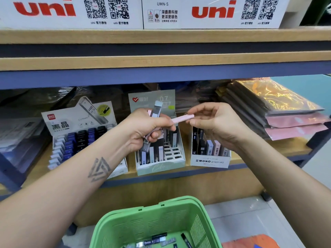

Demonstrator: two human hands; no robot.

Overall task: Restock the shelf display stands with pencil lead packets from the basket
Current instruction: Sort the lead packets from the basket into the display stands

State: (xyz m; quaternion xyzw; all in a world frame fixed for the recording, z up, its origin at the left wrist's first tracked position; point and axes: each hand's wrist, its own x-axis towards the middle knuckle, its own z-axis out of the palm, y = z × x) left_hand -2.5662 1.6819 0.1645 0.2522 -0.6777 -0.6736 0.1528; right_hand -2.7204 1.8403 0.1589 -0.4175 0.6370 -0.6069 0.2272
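Wood shelf unit (161, 64) w/ blue metal frame, pale tiled floor (250, 217).

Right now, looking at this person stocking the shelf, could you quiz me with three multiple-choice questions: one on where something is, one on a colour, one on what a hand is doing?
1. Where is the green plastic basket?
A. On the top shelf
B. Below the hands, in front of the shelf
C. Inside the white MONO cardboard display stand

2. What colour is the slim packet that passes between the two hands?
A. Pink
B. Yellow
C. Green

3. What is the left hand doing?
A. Resting flat on the shelf
B. Hanging idle
C. Gripping a bundle of lead packets

Answers: 1 B, the basket sits low in the view under the arms. 2 A, the packet is pale pink. 3 C, its fingers curl round several packets while the right hand pinches the pink one.
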